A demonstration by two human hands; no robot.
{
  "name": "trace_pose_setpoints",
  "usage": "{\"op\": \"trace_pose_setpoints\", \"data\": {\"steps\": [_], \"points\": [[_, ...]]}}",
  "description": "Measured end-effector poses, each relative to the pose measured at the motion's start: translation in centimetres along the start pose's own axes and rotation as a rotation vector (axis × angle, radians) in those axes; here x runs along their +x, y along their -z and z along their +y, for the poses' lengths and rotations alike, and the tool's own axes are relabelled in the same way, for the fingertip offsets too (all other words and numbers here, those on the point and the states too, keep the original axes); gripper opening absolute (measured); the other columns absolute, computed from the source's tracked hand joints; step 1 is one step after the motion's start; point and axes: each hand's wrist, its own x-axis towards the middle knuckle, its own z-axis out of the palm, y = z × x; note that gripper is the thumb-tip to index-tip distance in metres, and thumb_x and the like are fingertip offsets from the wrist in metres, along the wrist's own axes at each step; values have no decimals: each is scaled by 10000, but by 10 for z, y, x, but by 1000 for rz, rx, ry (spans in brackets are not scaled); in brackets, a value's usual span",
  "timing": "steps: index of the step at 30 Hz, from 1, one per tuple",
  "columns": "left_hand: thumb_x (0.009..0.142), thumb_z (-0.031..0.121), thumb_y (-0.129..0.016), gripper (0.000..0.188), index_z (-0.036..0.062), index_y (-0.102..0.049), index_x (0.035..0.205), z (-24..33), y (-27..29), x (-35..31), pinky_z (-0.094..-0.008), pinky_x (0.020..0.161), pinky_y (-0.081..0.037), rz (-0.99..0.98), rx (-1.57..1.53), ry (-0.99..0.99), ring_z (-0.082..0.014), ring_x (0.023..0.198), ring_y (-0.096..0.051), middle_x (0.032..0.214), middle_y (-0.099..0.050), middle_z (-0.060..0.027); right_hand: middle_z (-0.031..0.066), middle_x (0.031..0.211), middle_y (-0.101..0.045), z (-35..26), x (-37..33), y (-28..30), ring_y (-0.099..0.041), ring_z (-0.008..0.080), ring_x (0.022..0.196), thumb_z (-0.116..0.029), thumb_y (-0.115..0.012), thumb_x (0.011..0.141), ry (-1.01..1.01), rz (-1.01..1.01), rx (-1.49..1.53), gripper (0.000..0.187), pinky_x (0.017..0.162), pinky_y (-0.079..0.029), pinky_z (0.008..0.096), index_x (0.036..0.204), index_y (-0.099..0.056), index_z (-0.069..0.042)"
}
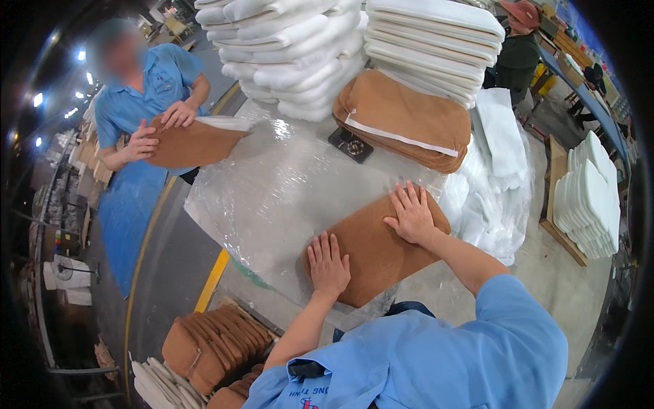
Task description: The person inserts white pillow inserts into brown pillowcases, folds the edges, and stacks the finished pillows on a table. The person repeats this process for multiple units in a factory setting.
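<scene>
A brown fabric-covered pad [373,247] lies flat and slantwise on the plastic-covered table [266,191] before me. My left hand [328,264] rests palm down on its near left end, fingers stretched out. Toward its far right end my right hand [411,215] presses flat, fingers spread. Beyond my right hand sits a stack of brown fabric covers [402,116] with a white strip across the top one. A dark phone [350,145] lies beside that stack.
Tall piles of white foam pads [286,48] stand at the far side. A co-worker at left holds a brown cover [197,144] with white padding showing. Finished-looking brown pads [211,344] fill a container at lower left. More white pads [587,198] are stacked on a pallet at right.
</scene>
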Motion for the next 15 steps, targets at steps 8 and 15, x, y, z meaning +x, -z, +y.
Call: {"op": "trace_pose_setpoints", "data": {"steps": [8,15], "points": [[1052,346,-570,656,30,-421,1607,-3,-6,3,-582,1316,-162,57,-58,32,-430,1598,-250,1714,-311,-219,158,1760,-256,-79,-22,-13,-153,386,1640,-672,-431,1043,284,-58,20,898,1295,-97,654,1671,-324,-39],[1045,305,-634,590,24,-481,1541,5,13,-23,-566,1223,-340,177,-399,549,-474,1521,-353,1639,-372,-286,131,1716,-366,-91,-70,-37,-258,323,1616,-602,-473,1051,694,-130,333,755,1288,-158,646,1598,-470,-81]]}}
